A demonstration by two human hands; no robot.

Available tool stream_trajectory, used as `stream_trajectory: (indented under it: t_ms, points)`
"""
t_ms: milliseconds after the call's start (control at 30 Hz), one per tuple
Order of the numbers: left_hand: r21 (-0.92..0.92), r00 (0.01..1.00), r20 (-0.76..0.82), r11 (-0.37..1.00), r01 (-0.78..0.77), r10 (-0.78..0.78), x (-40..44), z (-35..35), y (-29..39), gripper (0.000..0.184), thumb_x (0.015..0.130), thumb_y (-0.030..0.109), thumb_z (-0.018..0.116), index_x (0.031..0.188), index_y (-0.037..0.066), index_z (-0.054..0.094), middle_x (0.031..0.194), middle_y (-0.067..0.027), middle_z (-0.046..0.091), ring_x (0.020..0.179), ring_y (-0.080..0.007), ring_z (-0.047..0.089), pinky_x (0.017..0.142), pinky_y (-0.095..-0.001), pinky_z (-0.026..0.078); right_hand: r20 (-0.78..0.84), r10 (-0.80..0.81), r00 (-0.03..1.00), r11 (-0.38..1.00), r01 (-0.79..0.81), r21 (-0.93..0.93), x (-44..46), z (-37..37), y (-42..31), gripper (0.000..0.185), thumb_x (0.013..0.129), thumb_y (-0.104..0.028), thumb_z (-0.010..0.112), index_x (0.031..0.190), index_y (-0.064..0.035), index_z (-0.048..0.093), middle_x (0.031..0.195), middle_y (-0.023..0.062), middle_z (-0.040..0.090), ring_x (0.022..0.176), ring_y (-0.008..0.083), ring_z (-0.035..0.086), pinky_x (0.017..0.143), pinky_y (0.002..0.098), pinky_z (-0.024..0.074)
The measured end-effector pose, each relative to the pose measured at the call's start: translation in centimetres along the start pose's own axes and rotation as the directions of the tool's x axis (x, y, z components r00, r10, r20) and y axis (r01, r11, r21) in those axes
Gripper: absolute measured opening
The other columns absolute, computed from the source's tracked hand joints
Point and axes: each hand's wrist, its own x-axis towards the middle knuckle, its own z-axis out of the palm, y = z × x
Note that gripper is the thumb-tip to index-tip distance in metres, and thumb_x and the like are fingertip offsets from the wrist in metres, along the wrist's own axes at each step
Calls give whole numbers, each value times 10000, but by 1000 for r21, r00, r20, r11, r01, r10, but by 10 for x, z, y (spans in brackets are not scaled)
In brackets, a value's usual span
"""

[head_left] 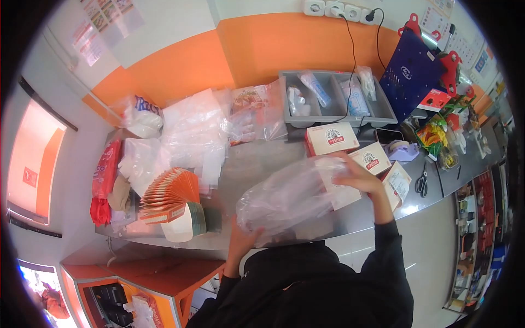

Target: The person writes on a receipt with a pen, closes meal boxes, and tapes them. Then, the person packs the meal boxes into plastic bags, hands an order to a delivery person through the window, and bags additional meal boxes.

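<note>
A large clear plastic bag (284, 194) is stretched out between my two hands above the metal table. My left hand (243, 240) closes on its lower left end near the table's front edge. At the bag's upper right end, my right hand (358, 177) grips the plastic, with its fingers bent over it. White and red printed boxes stand around my right hand: one box (332, 138) behind it, another box (372, 158) beside it, and a third box (396, 186) to its right. Part of a box shows behind the bag's right end.
Fanned orange cartons (172, 194) and stacked paper trays (186, 224) stand on the left, near piled plastic bags (194, 123). A grey divided bin (339, 119) is at the back. On the right lie black scissors (421, 181), a tape dispenser (402, 150) and a phone (389, 135).
</note>
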Motion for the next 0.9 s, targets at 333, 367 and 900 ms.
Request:
stream_trajectory:
  t_ms: [333, 367, 900]
  points:
    - [237, 922, 74, 892, -386, 379, -26, -25, 79, 370, 830, 55, 547, 1178, -26, 451, 1206, -247, 430, 1152, -417, 409, 975, -431, 331, -202, -396, 896, 618, 97, -780, 41, 133, -38, 542, 767, -199, 648, 1239, -22, 450, 1183, 201, 489, 1070, 346, 495, 908, 427, 394]
    - [151, 883, 176, 874, -461, 435, -7, -23, 75, 321, 829, 12, 515, 1146, -20, 486, 1166, -232, 466, 1121, -413, 438, 960, -419, 348, -177, -437, 882, 667, 185, -722, 40, 148, -37, 407, 810, -162, 593, 1173, -1, 502, 1136, 198, 523, 1043, 335, 510, 898, 424, 397]
    - [649, 988, -47, 756, -80, 145, 54, 55, 0, 526, 764, 62, 600, 1259, 14, 431, 1188, -261, 447, 1099, -400, 481, 839, -475, 467, 186, 344, 920, 407, 32, -913, 29, 179, 27, 219, 829, -293, 612, 794, -86, 676, 825, 140, 676, 837, 278, 663, 858, 436, 423]
